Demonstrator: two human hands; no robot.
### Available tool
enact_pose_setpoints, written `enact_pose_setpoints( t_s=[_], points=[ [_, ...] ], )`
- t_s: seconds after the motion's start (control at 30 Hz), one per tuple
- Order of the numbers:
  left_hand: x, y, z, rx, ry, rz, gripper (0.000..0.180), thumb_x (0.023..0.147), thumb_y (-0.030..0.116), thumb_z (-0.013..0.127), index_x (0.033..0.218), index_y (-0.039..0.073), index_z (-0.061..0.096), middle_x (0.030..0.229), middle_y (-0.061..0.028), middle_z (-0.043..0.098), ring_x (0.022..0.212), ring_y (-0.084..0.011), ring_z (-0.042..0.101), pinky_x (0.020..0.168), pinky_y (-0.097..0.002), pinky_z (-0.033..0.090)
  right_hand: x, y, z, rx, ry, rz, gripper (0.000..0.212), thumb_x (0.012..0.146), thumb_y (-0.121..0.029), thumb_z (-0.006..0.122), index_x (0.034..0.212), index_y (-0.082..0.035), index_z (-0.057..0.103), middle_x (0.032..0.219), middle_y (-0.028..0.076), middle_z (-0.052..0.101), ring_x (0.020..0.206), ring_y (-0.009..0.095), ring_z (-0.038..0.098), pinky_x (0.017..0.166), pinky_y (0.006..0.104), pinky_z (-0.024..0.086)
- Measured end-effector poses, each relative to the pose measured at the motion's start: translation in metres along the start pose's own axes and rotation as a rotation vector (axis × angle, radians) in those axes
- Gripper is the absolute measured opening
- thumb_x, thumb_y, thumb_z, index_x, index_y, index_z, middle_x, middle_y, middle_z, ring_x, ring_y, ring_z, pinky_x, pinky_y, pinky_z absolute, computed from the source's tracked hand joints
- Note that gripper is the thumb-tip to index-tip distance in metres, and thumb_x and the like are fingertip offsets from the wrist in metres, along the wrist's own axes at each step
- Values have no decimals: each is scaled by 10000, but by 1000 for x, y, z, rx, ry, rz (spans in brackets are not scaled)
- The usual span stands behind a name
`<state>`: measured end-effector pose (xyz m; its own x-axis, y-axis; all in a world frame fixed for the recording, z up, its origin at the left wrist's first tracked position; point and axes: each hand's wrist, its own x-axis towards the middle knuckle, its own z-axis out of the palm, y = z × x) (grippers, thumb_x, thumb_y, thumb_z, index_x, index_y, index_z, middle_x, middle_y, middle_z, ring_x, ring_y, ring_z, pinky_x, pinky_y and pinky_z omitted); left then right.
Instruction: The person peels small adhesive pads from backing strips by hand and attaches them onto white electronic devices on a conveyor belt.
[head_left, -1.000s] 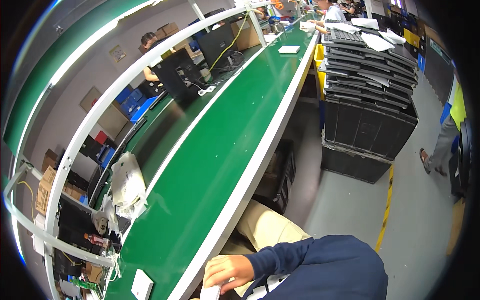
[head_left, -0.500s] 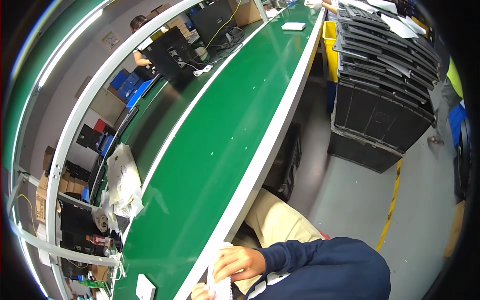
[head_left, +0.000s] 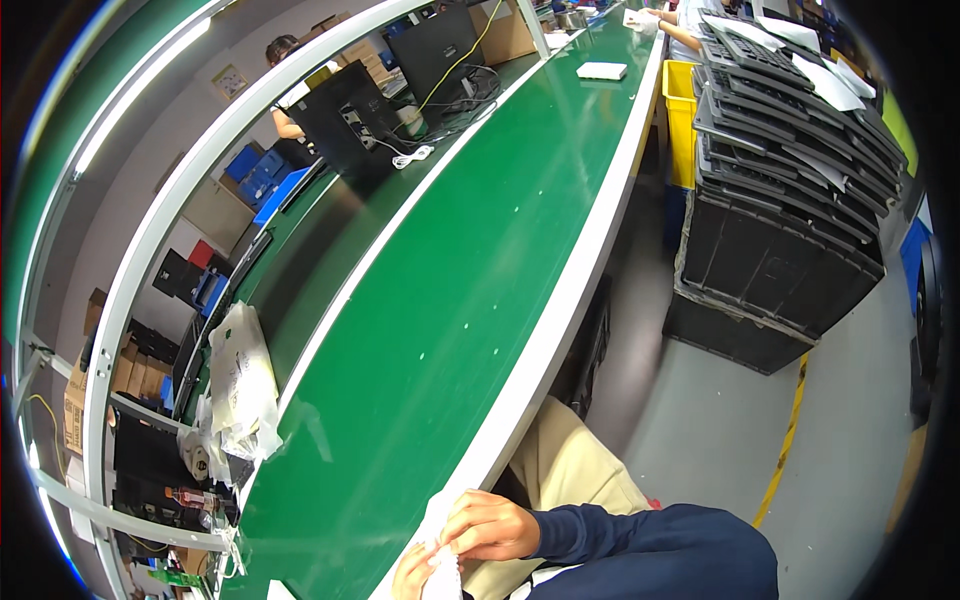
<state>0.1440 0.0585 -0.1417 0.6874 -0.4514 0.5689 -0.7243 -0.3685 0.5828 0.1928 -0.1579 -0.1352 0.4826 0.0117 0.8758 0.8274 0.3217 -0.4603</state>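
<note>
At the bottom of the view, beside the white edge of the green work surface, my right hand [head_left: 490,526] has its fingers curled closed on a white, soft-looking piece with a bumpy edge [head_left: 446,580]. My left hand [head_left: 412,574] pinches the same piece from the other side, close to the right fingertips. Part of it is covered by my fingers, and its exact kind cannot be made out. Left of my hands, a corner of a flat white box [head_left: 279,591] shows at the lower edge of the picture.
The long green surface [head_left: 450,300] stretches away with another white box [head_left: 602,71] near its far end. There a co-worker's hands [head_left: 645,20] hold something white. Black crates [head_left: 780,260] with stacked keyboards stand right, by a yellow bin [head_left: 680,95]. Plastic bags [head_left: 243,385] lie left.
My left hand has come up closer to my right hand on the white piece. The view has shifted, so the near white box sits lower and the co-worker's hands show more.
</note>
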Motion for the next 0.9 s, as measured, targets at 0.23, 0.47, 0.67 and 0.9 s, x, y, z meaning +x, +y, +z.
enact_pose_setpoints(
  t_s=[0.23,0.47,0.67,0.9],
  points=[
    [32,-10,9,493,91,315,642,736,378,790,1102,-22,446,952,-226,617,768,-283,650,675,-326,548,-2,12,0,-78,32,-24,159,731,-42,744,856,-2,653,882,98,656,775,254,590,668,349,460],
    [28,-20,21,247,237,261,514,695,354,767,1032,17,574,981,-180,634,862,-260,651,749,-355,538,-2,23,-6,-17,-31,58,154,774,-92,712,908,-45,653,922,56,648,845,240,574,739,345,456],
    [27,-9,1,208,124,151,249,742,164,735,936,23,666,864,-128,684,812,-245,667,734,-349,530,-1,17,-4,20,-36,80,194,794,-94,700,971,-37,644,1013,85,623,893,248,571,766,347,456],
    [52,36,1,283,331,140,182,684,80,728,836,-4,674,672,-131,657,595,-264,657,584,-337,537,1,10,-8,243,-132,169,177,799,-13,696,961,2,629,993,140,602,911,307,590,779,380,477]
  ],
)
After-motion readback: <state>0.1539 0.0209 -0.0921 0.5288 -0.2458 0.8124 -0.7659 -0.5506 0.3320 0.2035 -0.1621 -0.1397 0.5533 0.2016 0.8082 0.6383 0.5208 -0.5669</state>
